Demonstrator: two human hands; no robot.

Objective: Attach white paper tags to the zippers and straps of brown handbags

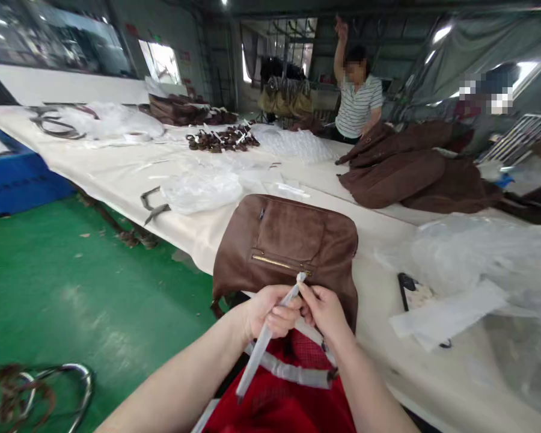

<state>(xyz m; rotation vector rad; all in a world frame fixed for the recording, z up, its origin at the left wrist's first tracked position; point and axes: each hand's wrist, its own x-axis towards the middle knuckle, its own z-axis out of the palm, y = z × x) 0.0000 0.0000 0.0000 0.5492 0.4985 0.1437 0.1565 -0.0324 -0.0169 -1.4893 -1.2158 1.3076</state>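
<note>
A brown leather bag (293, 234) lies at the table's near edge, its front pocket and brass zipper (273, 261) facing up. Over the lower part of the bag, my left hand (270, 310) is closed around a narrow strap wrapped in white (258, 356), which slants down toward my lap. My right hand (325, 311) pinches at the strap's upper end, close to the zipper pull; its fingertips are partly hidden. Below both hands hangs a second white-wrapped strap piece (293, 371), in front of red cloth (275, 409).
Brown bags (415, 168) are heaped at the right, near a standing person (358, 105) with one arm raised. Clear plastic (487, 252) and a phone (406, 288) lie to the right. Small brown pieces (223, 138) sit further back. A blue bin (22, 180) stands left.
</note>
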